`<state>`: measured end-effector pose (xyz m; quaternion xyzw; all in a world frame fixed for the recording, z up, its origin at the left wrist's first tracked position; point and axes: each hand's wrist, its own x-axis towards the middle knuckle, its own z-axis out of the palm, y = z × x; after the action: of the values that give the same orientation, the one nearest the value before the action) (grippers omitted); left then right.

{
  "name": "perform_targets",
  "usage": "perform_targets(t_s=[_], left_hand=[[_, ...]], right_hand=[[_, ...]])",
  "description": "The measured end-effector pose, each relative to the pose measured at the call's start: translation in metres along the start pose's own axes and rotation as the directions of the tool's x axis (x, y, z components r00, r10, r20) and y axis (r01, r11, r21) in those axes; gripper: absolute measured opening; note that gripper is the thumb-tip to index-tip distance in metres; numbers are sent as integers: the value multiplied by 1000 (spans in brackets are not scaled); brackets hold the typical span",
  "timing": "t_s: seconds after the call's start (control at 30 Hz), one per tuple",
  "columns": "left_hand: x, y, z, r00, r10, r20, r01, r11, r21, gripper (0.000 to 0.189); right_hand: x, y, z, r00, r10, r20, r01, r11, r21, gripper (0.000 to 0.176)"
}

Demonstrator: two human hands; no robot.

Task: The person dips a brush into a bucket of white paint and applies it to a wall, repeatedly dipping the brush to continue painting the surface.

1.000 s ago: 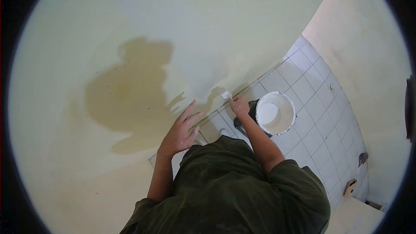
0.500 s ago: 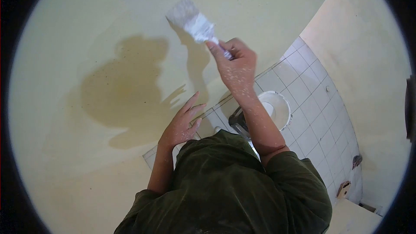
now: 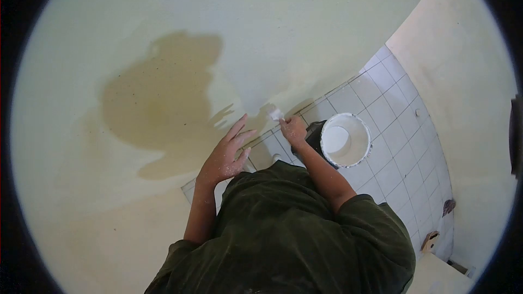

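Left hand (image 3: 226,158), fingers spread wide, braces flat on the pale yellow painted wall (image 3: 272,32). Right hand (image 3: 294,130) grips the small white-bristled paintbrush (image 3: 276,114) at the wall's base; short, light strokes should spare the white tiled floor (image 3: 397,152). The white plastic paint bucket (image 3: 357,130) stands just beside

1. A single camera sits on the person's head and looks steeply down along the body.
2. It faces a pale wall (image 3: 272,32) close in front, which fills the top and left of the round fisheye picture.
3. The green shirt (image 3: 283,228) fills the bottom edge; the left hand (image 3: 223,159) and the right hand (image 3: 295,130), gripping a brush (image 3: 276,114), sit near centre.
4. The tiled floor (image 3: 393,149) and a white bucket (image 3: 364,125) lie lower right, farther down.
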<state>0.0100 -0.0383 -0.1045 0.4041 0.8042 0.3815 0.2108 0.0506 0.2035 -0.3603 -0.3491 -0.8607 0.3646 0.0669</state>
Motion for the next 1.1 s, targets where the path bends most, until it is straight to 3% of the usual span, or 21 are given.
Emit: perform_targets(t_s=[0.1, 0.17, 0.27, 0.33, 0.43, 0.53, 0.73, 0.8, 0.87, 0.97, 1.07, 1.1], left_hand=[[-2, 0, -1, 1000, 9, 5, -9, 1000, 18, 50], [-1, -7, 0, 1000, 21, 6, -21, 999, 28, 50], [1, -12, 2, 1000, 27, -6, -27, 999, 19, 49], [4, -10, 3, 999, 45, -10, -45, 999, -27, 49], [11, -3, 5, 999, 45, 12, -44, 998, -41, 49], [13, 2, 8, 998, 66, 17, -65, 998, -13, 49], [6, 1, 5, 1000, 25, 8, -25, 999, -22, 51], [2, -3, 5, 1000, 13, 0, -13, 1000, -23, 50], [-3, -5, 5, 1000, 16, -6, -16, 1000, -22, 50], [-5, -7, 3, 999, 43, -11, -43, 999, 24, 49], [-7, -1, -1, 1000, 6, -6, -6, 1000, -10, 49], [-8, -2, -2, 1000, 18, -16, -18, 1000, -18, 49]], right_hand=[[4, -49, -28, 999, -6, -43, 10, 995, 97, 40], [2, -105, -79, 998, -18, -62, 25, 993, 115, 41], [-17, -182, -171, 999, -29, 14, 22, 938, 347, 42], [-28, -208, -199, 989, -120, -92, 151, 809, 569, 37], [-42, -248, -231, 905, -204, -374, 422, 546, 723, 31], [-40, -269, -237, 845, -218, -489, 524, 522, 673, 31], [-3, -174, -127, 925, -183, -332, 327, 827, 456, 40], [-2, -125, -95, 972, -135, -191, 203, 894, 400, 43], [1, -69, -62, 962, -211, -176, 259, 911, 320, 46], [-7, -25, -42, 997, -52, -61, 50, 999, -20, 47], [-1, -48, -61, 996, 36, -87, -25, 992, 126, 48], [-1, -66, -78, 992, 2, -128, 19, 986, 164, 48]])
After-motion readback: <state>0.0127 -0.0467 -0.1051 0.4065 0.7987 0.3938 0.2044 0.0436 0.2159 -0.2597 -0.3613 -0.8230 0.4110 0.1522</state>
